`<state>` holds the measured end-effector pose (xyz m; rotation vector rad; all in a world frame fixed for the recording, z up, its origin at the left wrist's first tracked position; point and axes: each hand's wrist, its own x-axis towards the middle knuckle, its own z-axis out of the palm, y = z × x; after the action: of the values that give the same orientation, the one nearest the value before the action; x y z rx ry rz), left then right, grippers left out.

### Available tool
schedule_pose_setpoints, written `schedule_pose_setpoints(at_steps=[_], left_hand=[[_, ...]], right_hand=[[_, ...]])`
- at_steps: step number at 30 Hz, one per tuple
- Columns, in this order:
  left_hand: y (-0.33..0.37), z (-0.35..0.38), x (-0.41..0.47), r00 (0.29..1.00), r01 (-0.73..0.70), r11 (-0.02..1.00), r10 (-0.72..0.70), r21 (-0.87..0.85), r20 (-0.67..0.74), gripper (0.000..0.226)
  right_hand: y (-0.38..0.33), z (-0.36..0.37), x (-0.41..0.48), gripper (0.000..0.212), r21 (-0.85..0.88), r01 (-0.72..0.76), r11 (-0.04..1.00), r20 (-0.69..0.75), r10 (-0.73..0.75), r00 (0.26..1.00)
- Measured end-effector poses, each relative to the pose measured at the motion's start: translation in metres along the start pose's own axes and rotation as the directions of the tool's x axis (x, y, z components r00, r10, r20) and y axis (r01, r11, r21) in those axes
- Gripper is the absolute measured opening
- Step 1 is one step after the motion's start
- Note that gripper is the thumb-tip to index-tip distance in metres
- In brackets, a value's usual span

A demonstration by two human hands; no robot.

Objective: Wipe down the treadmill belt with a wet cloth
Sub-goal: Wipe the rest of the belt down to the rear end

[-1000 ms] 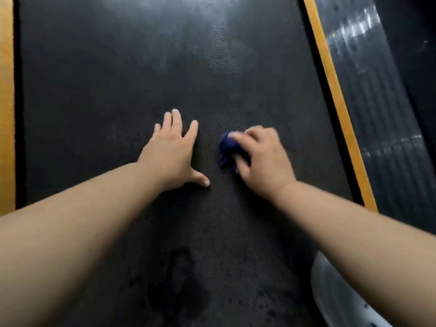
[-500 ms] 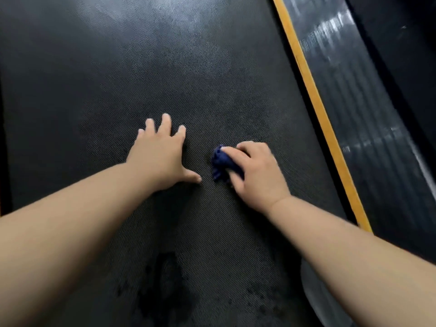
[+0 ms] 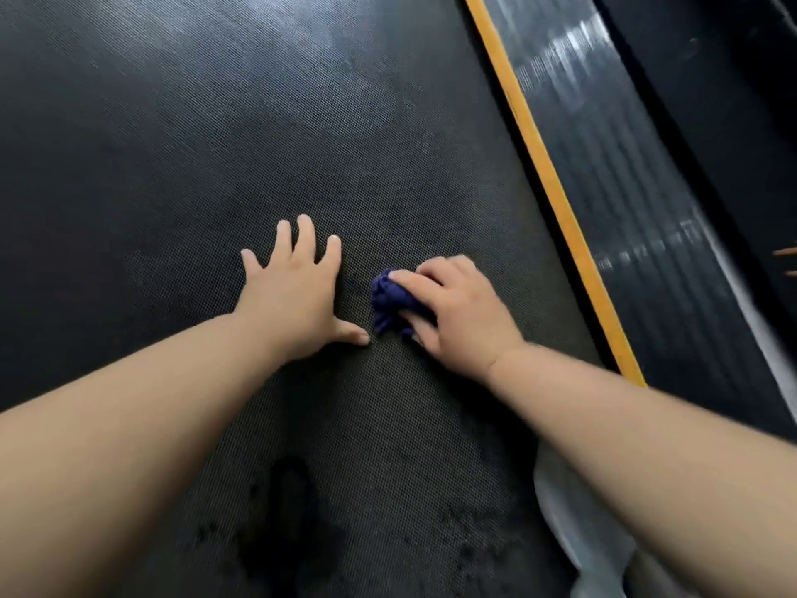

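The black textured treadmill belt [image 3: 302, 135] fills most of the view. My left hand [image 3: 293, 299] lies flat on the belt near its middle, fingers straight and spread. Just to its right, my right hand [image 3: 457, 312] grips a small crumpled dark blue cloth [image 3: 388, 299] and presses it onto the belt. The cloth sticks out from under my fingers toward the left hand's thumb. Dark wet patches [image 3: 293, 511] mark the belt nearer to me.
A yellow stripe [image 3: 556, 196] runs along the belt's right edge, with a dark ribbed side rail [image 3: 638, 200] beyond it. A pale grey object [image 3: 578, 533] lies at the lower right, partly under my right forearm.
The view has shifted so the left yellow stripe has dropped out of sight. Both hands keep nearly the same pose, the cloth now closer to the left thumb.
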<state>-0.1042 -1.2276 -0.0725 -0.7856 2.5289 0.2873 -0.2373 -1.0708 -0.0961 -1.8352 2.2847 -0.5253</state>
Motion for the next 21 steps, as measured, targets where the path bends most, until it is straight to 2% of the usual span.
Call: schedule_pose_setpoints(at_steps=[1, 2, 3, 4, 5, 6, 7, 8, 11, 13, 15, 17, 19, 21], left_hand=[[0.0, -0.001, 0.0, 1.0, -0.001, 1.0, 0.001, -0.001, 0.008, 0.13], [0.0, -0.001, 0.0, 1.0, 0.0, 1.0, 0.0, -0.005, 0.017, 0.13], [0.0, -0.001, 0.001, 1.0, 0.003, 1.0, -0.003, -0.01, 0.022, 0.13], [0.0, 0.0, 0.001, 1.0, 0.008, 1.0, -0.008, -0.013, 0.025, 0.131], [0.001, 0.0, 0.001, 1.0, 0.014, 1.0, -0.013, -0.018, 0.026, 0.131], [0.002, -0.001, 0.002, 0.999, 0.022, 0.999, -0.021, -0.027, 0.028, 0.132], [0.004, -0.002, 0.002, 0.999, 0.032, 0.999, -0.031, -0.041, 0.028, 0.132], [0.007, -0.003, 0.001, 0.999, 0.037, 0.998, -0.036, -0.05, 0.022, 0.131], [0.017, -0.006, -0.001, 1.0, -0.018, 0.999, 0.019, -0.033, 0.022, 0.126], [0.023, -0.009, 0.0, 0.998, -0.033, 0.999, 0.035, -0.035, 0.052, 0.126], [0.024, -0.01, 0.002, 0.997, -0.02, 0.999, 0.023, -0.037, 0.08, 0.128], [0.023, -0.007, 0.003, 0.995, -0.032, 0.999, 0.032, -0.003, 0.093, 0.131], [0.022, -0.005, 0.003, 0.995, -0.041, 0.999, 0.039, 0.022, 0.088, 0.132], [0.023, -0.005, 0.005, 0.995, -0.039, 0.999, 0.038, 0.013, 0.096, 0.132]], right_hand=[[0.014, -0.006, 0.009, 0.044, -0.085, 0.054, 0.995, 0.029, -0.052, 0.998], [0.028, -0.011, 0.019, 0.043, -0.155, 0.011, 0.988, 0.016, -0.009, 1.0], [0.043, -0.019, 0.031, 0.041, -0.208, -0.117, 0.971, -0.049, 0.109, 0.993], [0.058, -0.027, 0.04, 0.038, -0.226, -0.293, 0.929, -0.127, 0.27, 0.954], [0.07, -0.032, 0.044, 0.037, -0.206, -0.467, 0.86, -0.171, 0.439, 0.882], [0.072, -0.035, 0.044, 0.039, -0.187, -0.578, 0.795, -0.182, 0.55, 0.815], [0.067, -0.034, 0.041, 0.043, -0.198, -0.619, 0.76, -0.171, 0.595, 0.785], [0.055, -0.03, 0.036, 0.047, -0.218, -0.609, 0.762, -0.156, 0.589, 0.793], [0.023, -0.024, 0.016, 0.051, -0.181, -0.476, 0.86, -0.11, 0.464, 0.879], [0.033, -0.036, 0.01, 0.048, -0.185, -0.411, 0.893, -0.032, 0.412, 0.911], [0.06, -0.054, 0.013, 0.043, -0.295, -0.441, 0.848, -0.012, 0.458, 0.889], [0.08, -0.065, 0.019, 0.039, -0.402, -0.518, 0.754, -0.045, 0.549, 0.834], [0.076, -0.062, 0.023, 0.036, -0.375, -0.579, 0.724, -0.064, 0.603, 0.795], [0.063, -0.054, 0.024, 0.03, -0.271, -0.62, 0.736, -0.074, 0.627, 0.776]])
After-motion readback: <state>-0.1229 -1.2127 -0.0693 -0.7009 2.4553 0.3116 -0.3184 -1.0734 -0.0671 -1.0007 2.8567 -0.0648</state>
